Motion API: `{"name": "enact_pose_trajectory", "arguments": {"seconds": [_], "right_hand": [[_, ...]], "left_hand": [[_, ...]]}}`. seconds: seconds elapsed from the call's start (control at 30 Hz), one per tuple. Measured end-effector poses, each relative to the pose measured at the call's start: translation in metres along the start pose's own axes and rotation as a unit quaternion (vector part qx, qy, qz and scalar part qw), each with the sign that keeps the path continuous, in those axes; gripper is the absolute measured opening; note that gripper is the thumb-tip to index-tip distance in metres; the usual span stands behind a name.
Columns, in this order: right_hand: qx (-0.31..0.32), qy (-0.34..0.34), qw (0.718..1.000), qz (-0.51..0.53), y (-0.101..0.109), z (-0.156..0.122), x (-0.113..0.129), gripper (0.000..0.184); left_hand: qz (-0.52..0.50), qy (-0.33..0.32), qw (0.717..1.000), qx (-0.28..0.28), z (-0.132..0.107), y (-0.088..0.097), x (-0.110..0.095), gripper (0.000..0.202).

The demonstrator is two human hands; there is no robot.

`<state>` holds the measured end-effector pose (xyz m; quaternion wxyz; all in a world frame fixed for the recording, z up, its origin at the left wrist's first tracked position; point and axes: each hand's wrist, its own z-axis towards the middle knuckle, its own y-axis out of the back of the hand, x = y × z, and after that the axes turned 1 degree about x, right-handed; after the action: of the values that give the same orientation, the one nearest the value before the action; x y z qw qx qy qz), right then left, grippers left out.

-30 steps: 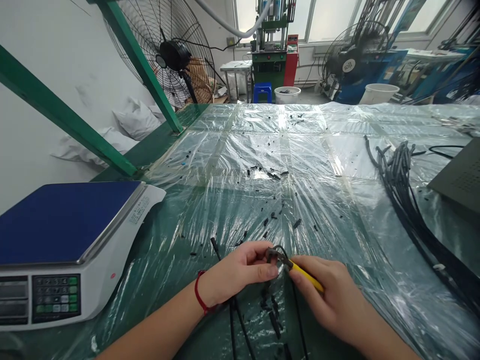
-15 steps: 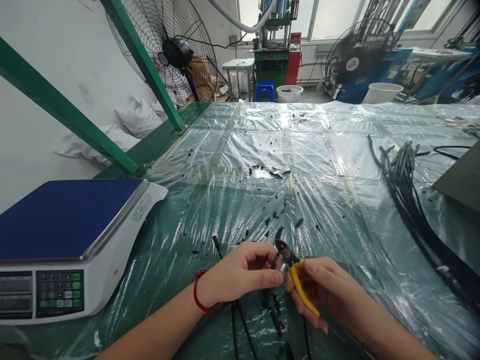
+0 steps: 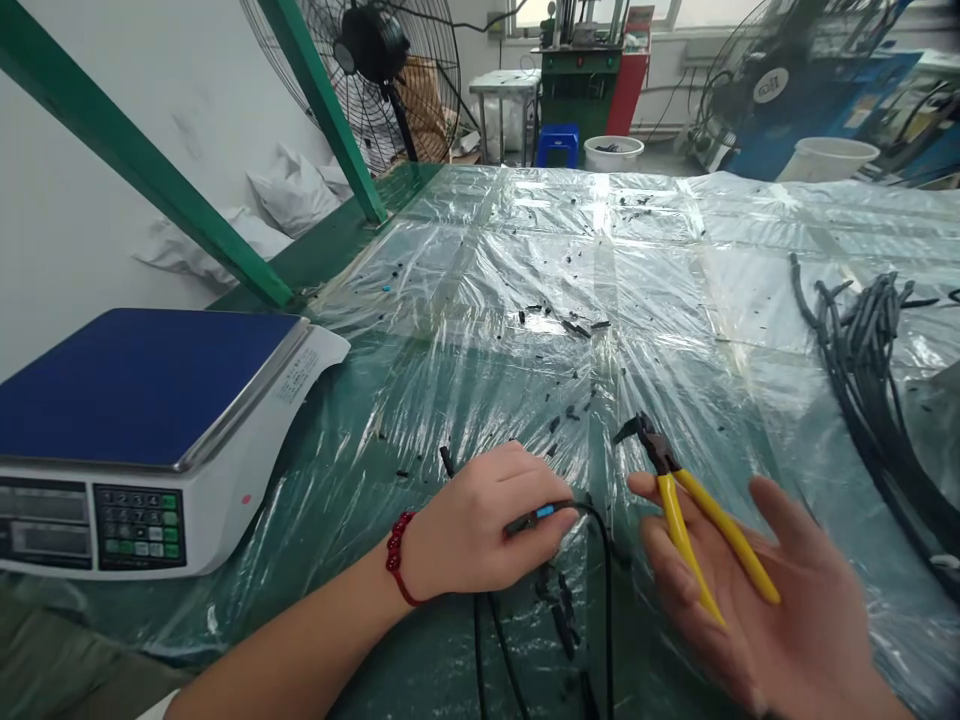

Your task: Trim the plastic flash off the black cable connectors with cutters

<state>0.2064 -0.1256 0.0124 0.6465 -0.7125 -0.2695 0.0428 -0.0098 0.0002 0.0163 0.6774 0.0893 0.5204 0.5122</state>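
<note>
My left hand (image 3: 480, 525) is closed in a pinch on the end of a thin black cable (image 3: 604, 590), which loops over and runs down toward me. A small blue bit shows at the pinched tip. My right hand (image 3: 757, 600) lies palm up with the fingers loosely spread, and yellow-handled cutting pliers (image 3: 686, 510) rest across the palm, their dark jaws parted and pointing away from me. The pliers are a short way right of the cable end and do not touch it. More black cable runs under my left hand.
A white weighing scale with a blue platform (image 3: 150, 430) stands at the left. Clear plastic sheeting (image 3: 570, 270) covers the green table and is strewn with several black offcuts (image 3: 576, 327). A bundle of black cables (image 3: 870, 370) lies at the right. Green frame struts (image 3: 142, 165) rise at the left.
My right hand has opened and drawn the pliers right, away from the cable end. My left hand has lowered with the cable. The view has tipped downward.
</note>
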Motion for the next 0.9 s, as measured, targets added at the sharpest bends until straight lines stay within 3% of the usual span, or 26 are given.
{"name": "enact_pose_trajectory", "arguments": {"seconds": [0.17,0.33,0.5,0.6,0.73,0.9], "right_hand": [[0.01,0.008,1.0,-0.006,-0.001,0.004,-0.001,0.068],[-0.078,0.084,0.976,-0.186,0.001,0.007,-0.011,0.045],[-0.138,0.024,0.958,-0.251,0.0,0.008,-0.021,0.043],[-0.192,0.021,0.938,-0.288,-0.003,0.009,-0.024,0.035],[-0.23,0.048,0.919,-0.316,-0.007,0.008,-0.025,0.04],[-0.21,0.047,0.922,-0.321,-0.011,0.005,-0.024,0.04]], "left_hand": [[-0.006,-0.033,0.999,-0.008,0.0,0.0,0.001,0.012],[-0.044,-0.045,0.998,-0.027,-0.001,-0.002,0.0,0.011],[-0.099,-0.054,0.993,-0.038,0.0,-0.003,-0.001,0.011],[-0.133,-0.027,0.99,-0.034,-0.001,-0.004,-0.002,0.01],[-0.247,0.041,0.967,-0.05,-0.007,-0.011,-0.001,0.027],[-0.35,0.019,0.935,-0.057,-0.01,-0.018,0.002,0.037]]}}
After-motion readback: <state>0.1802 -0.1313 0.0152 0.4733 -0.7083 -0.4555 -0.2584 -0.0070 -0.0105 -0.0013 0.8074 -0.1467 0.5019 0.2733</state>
